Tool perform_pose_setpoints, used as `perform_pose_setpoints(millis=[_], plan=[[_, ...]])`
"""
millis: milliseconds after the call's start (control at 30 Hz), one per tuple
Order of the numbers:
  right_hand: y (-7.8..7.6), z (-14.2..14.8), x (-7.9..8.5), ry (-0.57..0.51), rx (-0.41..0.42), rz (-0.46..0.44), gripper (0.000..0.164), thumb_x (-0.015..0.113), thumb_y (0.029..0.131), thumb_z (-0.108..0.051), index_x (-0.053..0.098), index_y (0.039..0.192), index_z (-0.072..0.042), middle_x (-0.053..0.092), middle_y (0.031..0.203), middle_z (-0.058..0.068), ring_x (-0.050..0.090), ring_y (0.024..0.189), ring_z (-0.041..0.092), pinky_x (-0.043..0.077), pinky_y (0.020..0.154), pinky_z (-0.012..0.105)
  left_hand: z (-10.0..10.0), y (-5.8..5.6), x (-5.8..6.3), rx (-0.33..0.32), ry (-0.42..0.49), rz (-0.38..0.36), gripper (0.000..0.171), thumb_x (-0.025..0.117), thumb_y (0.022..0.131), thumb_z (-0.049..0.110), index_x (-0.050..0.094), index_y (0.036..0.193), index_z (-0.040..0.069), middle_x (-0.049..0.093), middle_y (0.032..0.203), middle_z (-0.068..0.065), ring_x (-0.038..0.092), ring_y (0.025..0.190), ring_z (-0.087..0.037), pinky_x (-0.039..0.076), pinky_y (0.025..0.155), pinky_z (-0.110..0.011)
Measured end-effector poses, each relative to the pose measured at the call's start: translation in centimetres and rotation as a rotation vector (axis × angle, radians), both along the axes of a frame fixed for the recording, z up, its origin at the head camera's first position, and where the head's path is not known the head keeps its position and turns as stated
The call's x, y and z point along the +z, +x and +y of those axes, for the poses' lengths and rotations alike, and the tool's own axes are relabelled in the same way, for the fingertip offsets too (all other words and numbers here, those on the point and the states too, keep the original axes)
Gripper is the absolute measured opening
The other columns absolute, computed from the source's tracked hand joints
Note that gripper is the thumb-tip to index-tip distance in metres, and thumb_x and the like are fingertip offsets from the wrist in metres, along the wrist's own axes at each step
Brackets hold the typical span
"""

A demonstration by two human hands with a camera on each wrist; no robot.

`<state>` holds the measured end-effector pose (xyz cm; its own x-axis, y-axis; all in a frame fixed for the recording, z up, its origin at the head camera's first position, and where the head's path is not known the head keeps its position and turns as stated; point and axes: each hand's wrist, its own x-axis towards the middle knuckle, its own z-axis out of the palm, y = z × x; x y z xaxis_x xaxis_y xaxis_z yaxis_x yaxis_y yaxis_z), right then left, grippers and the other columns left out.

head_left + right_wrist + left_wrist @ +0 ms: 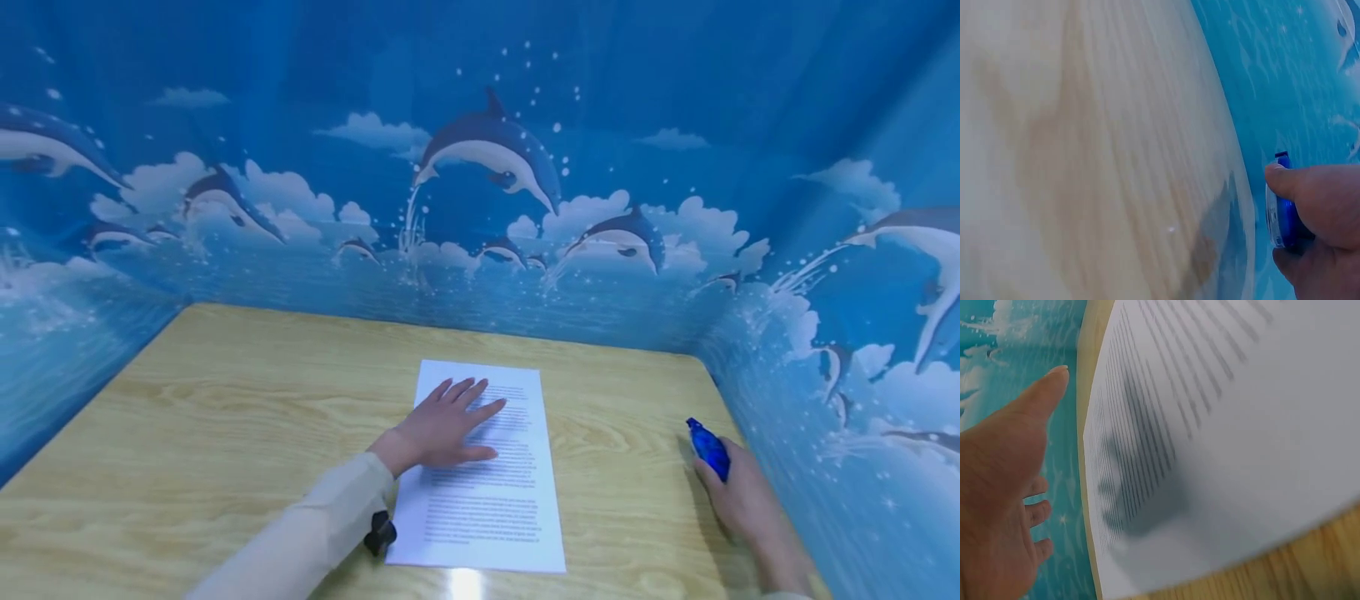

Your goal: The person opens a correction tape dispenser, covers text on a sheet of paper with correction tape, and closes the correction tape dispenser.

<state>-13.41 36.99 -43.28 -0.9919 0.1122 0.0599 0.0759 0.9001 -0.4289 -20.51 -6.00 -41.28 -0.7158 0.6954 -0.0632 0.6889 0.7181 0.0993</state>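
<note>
A white sheet of paper [517, 475] printed with lines of text lies on the wooden table. Over its upper left part is my left hand [446, 425], fingers straight and spread. The left wrist view shows this hand [1004, 469] raised over the sheet, casting a shadow on the print. Off to the right, near the table's right edge, my right hand [746, 492] grips a blue correction tape dispenser [708, 450]. Its clear side and dark tip show in the right wrist view, where the thumb lies along the dispenser [1286, 219]; the palm hides the rest.
The wood-grain table [262, 400] has blue curtains [315, 192] with printed dolphins round its back and sides. A small black device [380, 533] sits at the left wrist, beside the cream sleeve [315, 517]. Light reflects off the table just below the sheet.
</note>
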Motion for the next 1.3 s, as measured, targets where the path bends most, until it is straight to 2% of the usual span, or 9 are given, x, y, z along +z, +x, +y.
perform_pose_setpoints(millis=[167, 433, 767, 967, 1300], plan=[[-1.1, -2.7, 0.2, -0.062, 0.05, -0.005, 0.064, 0.05, 0.101, -0.023, 0.023, 0.137, 0.022, 0.029, 0.131, 0.046, 0.031, 0.119, 0.061, 0.029, 0.095, 0.068, -1.9, -0.1, -0.2, 0.066, 0.033, -0.022, 0.073, 0.043, 0.093, 0.063, 0.026, 0.153, 0.024, 0.018, 0.157, -0.013, 0.016, 0.142, -0.031, 0.013, 0.113, -0.052], [-2.7, -6.7, 0.6, -0.067, 0.129, -0.024, 0.064, 0.048, 0.102, -0.024, 0.021, 0.141, 0.018, 0.027, 0.137, 0.042, 0.03, 0.124, 0.058, 0.029, 0.097, 0.066, -4.6, 0.1, -0.9, 0.127, 0.064, -0.048, 0.074, 0.045, 0.092, 0.062, 0.026, 0.152, 0.023, 0.019, 0.156, -0.016, 0.016, 0.142, -0.034, 0.012, 0.112, -0.052], [-4.2, -11.9, 1.2, -0.076, 0.248, -0.012, 0.063, 0.05, 0.101, -0.025, 0.024, 0.144, 0.012, 0.031, 0.139, 0.035, 0.033, 0.127, 0.051, 0.031, 0.1, 0.063, -7.5, 0.4, -0.6, 0.184, 0.098, -0.003, 0.075, 0.045, 0.092, 0.062, 0.028, 0.152, 0.019, 0.02, 0.155, -0.02, 0.017, 0.141, -0.037, 0.014, 0.112, -0.054], [-4.4, -14.3, 1.3, -0.069, 0.321, -0.007, 0.062, 0.052, 0.1, -0.026, 0.027, 0.144, 0.01, 0.035, 0.14, 0.031, 0.036, 0.128, 0.047, 0.033, 0.1, 0.06, -8.8, 0.7, -0.9, 0.2, 0.108, 0.002, 0.076, 0.045, 0.092, 0.062, 0.027, 0.152, 0.019, 0.019, 0.154, -0.02, 0.017, 0.141, -0.037, 0.013, 0.112, -0.054], [-4.5, -17.6, 0.6, -0.075, 0.408, -0.054, 0.061, 0.053, 0.099, -0.029, 0.03, 0.146, 0.003, 0.036, 0.144, 0.024, 0.036, 0.131, 0.041, 0.033, 0.103, 0.056, -10.3, 1.4, -1.2, 0.215, 0.151, 0.015, 0.075, 0.047, 0.093, 0.059, 0.029, 0.152, 0.018, 0.021, 0.154, -0.021, 0.018, 0.14, -0.038, 0.012, 0.112, -0.055]])
